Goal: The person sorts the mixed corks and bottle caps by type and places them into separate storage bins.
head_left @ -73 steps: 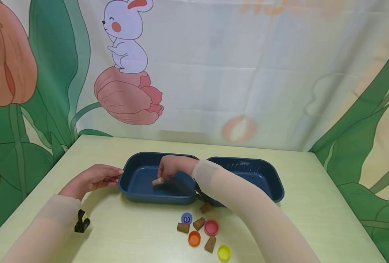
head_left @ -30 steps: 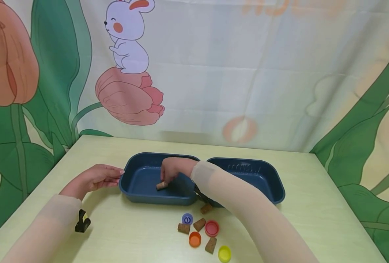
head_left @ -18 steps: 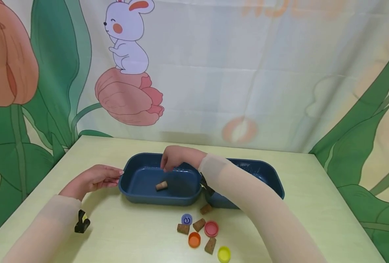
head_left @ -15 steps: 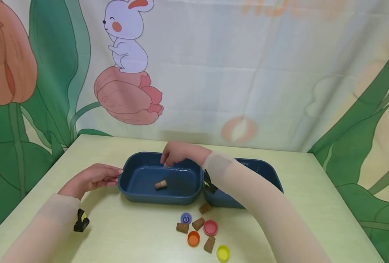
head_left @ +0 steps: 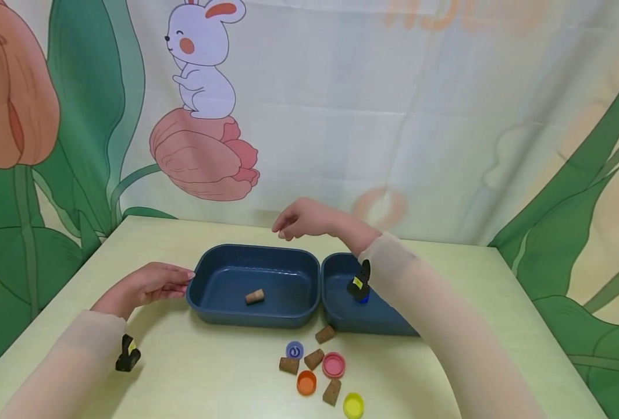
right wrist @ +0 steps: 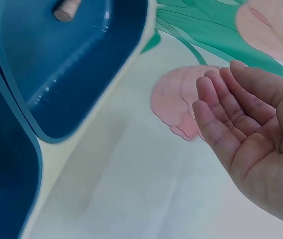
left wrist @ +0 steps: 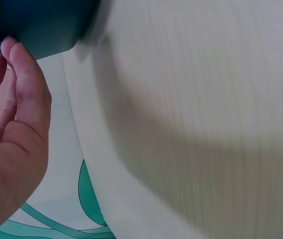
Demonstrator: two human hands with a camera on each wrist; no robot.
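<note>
Two dark-blue, rounded rectangular trays sat side by side: the left tray (head_left: 246, 320) and the right tray (head_left: 367, 327). One light-brown tapered cork (head_left: 255, 297) lay on its side mid-floor in the left tray. Four darker brown corks (head_left: 314, 359) lay in front, with four round caps: purple (head_left: 295, 350), pinkish-red (head_left: 333, 365), orange (head_left: 306, 383) and yellow (head_left: 354, 405).

The left hand (head_left: 155, 284) touched the left tray's left rim, fingertips together; whether they pinched it could not be told. The right hand (head_left: 301, 219) hung above the far rims, fingers loosely bent, clamped on nothing.

The pale wooden table (head_left: 199, 372) stretched in a strip behind the trays and broadened left of the loose corks; its front edge was cut off. The right sleeve (head_left: 445, 320) covered much of the right tray, where a bright-blue thing (head_left: 364, 298) showed only partly.
</note>
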